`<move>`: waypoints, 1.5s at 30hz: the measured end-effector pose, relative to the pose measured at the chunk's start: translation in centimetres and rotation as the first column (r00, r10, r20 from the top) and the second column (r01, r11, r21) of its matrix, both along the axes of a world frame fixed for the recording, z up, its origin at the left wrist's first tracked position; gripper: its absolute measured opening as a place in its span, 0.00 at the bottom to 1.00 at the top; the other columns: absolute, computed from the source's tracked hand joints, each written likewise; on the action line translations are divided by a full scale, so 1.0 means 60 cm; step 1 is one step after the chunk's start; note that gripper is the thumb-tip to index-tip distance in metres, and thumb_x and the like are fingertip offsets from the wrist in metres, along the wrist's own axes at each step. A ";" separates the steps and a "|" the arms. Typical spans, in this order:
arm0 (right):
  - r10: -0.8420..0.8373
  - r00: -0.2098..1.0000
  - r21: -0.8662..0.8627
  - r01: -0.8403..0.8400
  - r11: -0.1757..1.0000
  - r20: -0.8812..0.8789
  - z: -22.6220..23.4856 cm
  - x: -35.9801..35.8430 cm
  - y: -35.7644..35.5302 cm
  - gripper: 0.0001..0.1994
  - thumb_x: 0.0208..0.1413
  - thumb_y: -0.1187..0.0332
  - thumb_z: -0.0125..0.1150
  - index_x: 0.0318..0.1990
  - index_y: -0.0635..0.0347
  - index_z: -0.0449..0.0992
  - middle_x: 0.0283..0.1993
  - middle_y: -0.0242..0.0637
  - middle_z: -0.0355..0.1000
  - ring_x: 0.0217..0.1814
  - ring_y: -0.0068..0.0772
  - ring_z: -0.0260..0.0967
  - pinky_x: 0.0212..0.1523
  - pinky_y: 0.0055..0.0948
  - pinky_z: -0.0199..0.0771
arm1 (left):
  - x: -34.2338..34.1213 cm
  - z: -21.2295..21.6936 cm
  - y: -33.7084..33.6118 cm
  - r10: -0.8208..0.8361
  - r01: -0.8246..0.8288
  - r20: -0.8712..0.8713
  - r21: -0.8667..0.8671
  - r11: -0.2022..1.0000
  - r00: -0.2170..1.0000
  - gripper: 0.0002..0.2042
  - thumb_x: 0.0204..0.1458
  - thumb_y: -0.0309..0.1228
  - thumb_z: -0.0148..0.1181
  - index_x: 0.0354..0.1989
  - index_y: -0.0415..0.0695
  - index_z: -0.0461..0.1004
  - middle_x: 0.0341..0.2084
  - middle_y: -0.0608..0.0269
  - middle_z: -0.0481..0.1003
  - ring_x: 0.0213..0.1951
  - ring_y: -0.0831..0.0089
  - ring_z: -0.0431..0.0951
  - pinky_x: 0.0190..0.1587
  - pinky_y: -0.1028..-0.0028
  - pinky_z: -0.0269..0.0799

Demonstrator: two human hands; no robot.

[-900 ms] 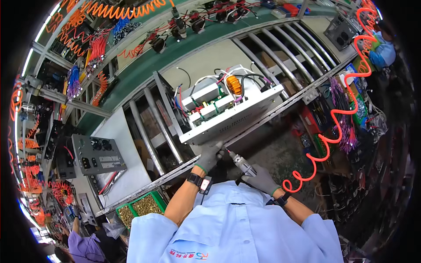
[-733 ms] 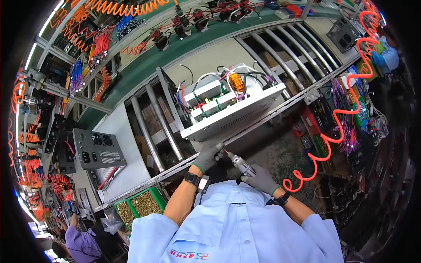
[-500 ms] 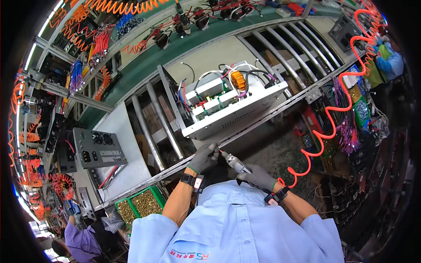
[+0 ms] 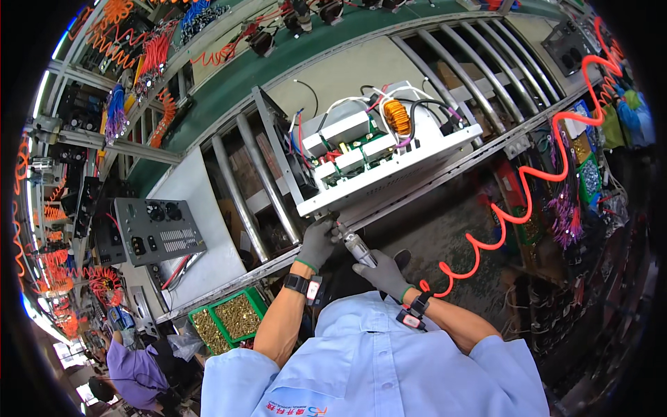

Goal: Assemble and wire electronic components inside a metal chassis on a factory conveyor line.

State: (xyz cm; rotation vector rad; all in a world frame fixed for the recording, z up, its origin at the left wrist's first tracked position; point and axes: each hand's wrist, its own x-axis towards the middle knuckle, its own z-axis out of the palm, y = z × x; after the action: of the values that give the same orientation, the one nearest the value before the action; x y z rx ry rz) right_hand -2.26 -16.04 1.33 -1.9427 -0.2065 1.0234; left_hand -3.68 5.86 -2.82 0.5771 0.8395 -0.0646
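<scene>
My right hand, in a grey glove, is wrapped round a silver air screwdriver. The tool's tip points up and left, close by the fingers of my left hand. That hand, gloved too, has its fingers curled together just below the near left corner of an open metal chassis; what they pinch is too small to make out. The chassis stands on the roller conveyor, its white side panel toward me. Circuit boards, white and black wires and an orange-wound coil show inside it.
A coiled red air hose runs from near my right wrist to the upper right. Left on the conveyor stands a grey metal case. A green bin of brass-coloured small parts sits beside my left forearm. A person in purple is at lower left.
My right hand has brought the screwdriver left and up, nearer the chassis corner. My left hand has shifted slightly left, still curled. The whole view has shifted a little with my head.
</scene>
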 end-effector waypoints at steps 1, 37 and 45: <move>-0.031 0.993 0.013 0.033 0.999 -0.115 0.012 -0.003 0.004 0.24 0.51 0.53 0.66 0.46 0.64 0.74 0.32 0.43 0.74 0.30 0.34 0.74 0.32 0.35 0.73 | 0.001 0.002 0.003 -0.032 0.033 -0.022 0.046 0.998 0.999 0.08 0.60 0.23 0.48 0.44 0.36 0.70 0.28 0.61 0.72 0.25 0.77 0.71 0.24 0.78 0.64; -0.211 0.909 -0.009 0.223 0.975 -0.359 -0.011 -0.049 0.062 0.20 0.52 0.57 0.66 0.45 0.60 0.72 0.31 0.42 0.73 0.26 0.35 0.73 0.25 0.34 0.73 | 0.068 0.172 0.085 -0.228 0.348 -0.285 0.881 0.320 0.931 0.19 0.58 0.39 0.53 0.47 0.34 0.72 0.35 0.64 0.73 0.37 0.77 0.68 0.42 0.74 0.65; 0.044 0.991 -0.033 -0.049 0.998 -0.129 -0.042 -0.022 -0.046 0.24 0.46 0.57 0.68 0.47 0.61 0.72 0.42 0.52 0.76 0.45 0.54 0.75 0.47 0.42 0.73 | 0.073 0.189 0.083 -0.201 0.358 -0.306 0.874 0.328 0.931 0.20 0.53 0.38 0.57 0.45 0.31 0.73 0.34 0.55 0.78 0.36 0.70 0.75 0.42 0.68 0.70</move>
State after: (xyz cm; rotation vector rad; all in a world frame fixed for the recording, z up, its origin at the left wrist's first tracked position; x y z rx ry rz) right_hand -3.57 -18.83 -1.21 -1.9042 -0.1624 1.1858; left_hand 0.69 10.84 8.51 1.8548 0.8567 0.0661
